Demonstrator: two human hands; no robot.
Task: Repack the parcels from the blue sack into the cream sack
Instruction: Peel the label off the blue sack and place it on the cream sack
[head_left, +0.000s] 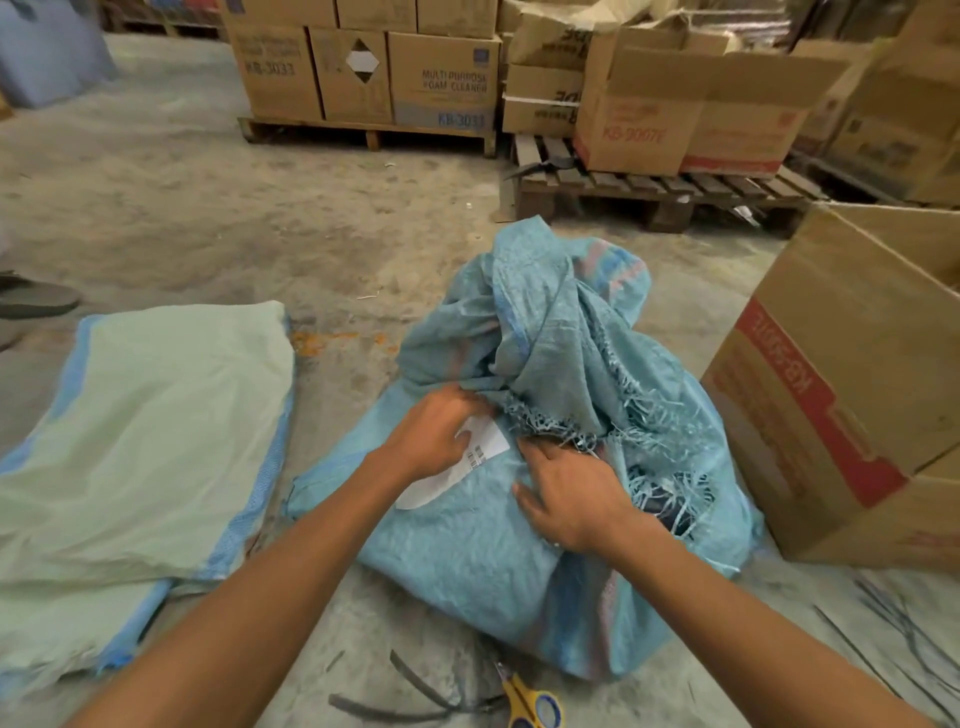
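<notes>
Scissors (535, 706): yellow-handled, on the concrete floor (208, 218) at the bottom edge of view, just beside the blue sack's near corner; dark cut strapping (415, 696) lies alongside.
Left hand (434, 434): fingers curled into the sack's gathered fabric at the frayed mouth, over a white label (467, 462); what the fingertips pinch is hidden.
Right hand (571, 493): fingers spread and pressed flat on the fabric just beside the opening; nothing enclosed.
Blue sack (519, 364): centre of view, on the floor, bulging, mouth ragged with loose threads; dark contents show through the gap, too obscured to identify.
Cream sack (140, 431): flat on the floor to the left, near the blue sack but apart; appears empty.
Cardboard box (841, 384): close on the right, against the sack.
Handling judgement: woven fabric is soft, limp and likely slippery, so it offers no rigid hold. The bulk suggests some weight. Best purchase is the cut rim either side of the opening, spread wide, avoiding the weak frayed threads.
</notes>
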